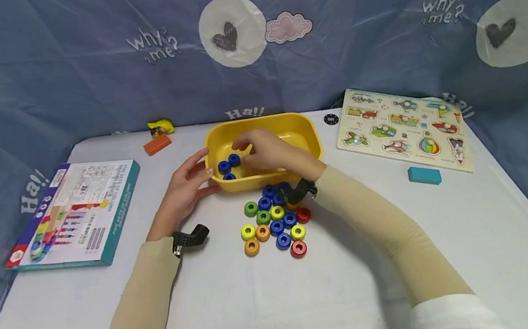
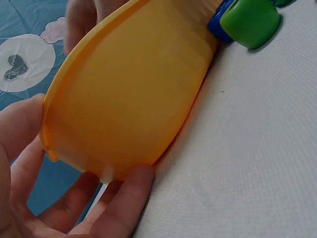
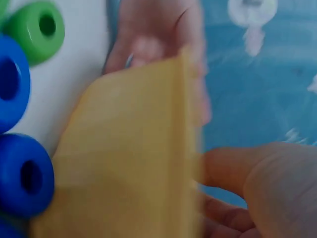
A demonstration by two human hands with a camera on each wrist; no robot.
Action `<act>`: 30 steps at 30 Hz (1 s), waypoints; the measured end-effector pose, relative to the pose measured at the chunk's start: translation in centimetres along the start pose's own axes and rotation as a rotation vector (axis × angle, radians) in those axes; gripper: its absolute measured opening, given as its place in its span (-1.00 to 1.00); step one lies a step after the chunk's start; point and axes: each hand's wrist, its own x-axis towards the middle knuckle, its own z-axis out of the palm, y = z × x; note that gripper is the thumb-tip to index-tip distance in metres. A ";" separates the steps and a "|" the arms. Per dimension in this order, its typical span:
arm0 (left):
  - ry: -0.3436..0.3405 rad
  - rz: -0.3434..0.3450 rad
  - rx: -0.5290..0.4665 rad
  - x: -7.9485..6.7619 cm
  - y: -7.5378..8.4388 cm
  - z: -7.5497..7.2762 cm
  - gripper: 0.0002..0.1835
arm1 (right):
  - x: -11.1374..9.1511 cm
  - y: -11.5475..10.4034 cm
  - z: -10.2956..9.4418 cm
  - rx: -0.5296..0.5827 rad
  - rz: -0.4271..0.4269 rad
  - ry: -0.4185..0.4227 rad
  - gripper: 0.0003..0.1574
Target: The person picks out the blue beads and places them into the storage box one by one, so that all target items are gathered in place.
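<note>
A yellow plastic tub [image 1: 271,179] stands on the table with three blue ring beads [image 1: 224,167] visible at its left end. My left hand [image 1: 185,185] grips that end, with fingertips at the rim and against the outer wall [image 2: 124,99]. Over the tub's inside, my right hand [image 1: 269,152] reaches across the front wall; its thumb and forefinger are apart above the blue beads, and nothing shows between them. The tub wall hides part of its fingers in the right wrist view. In front of the tub lie several loose beads, including a green bead [image 1: 251,208] and a red bead [image 1: 299,248].
A boxed toy set [image 1: 77,215] lies at the left. Behind it are an orange block [image 1: 157,144] and a small yellow figure [image 1: 160,127]. To the right are a black disc [image 1: 331,119], a wooden picture puzzle [image 1: 402,129] and a teal block [image 1: 424,175]. A printed curtain [image 1: 359,48] hangs behind.
</note>
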 end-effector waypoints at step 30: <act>0.008 0.000 0.007 -0.2 0.1 0.1 -0.38 | -13.1 1.8 3.1 -0.120 -0.263 -0.130 -0.78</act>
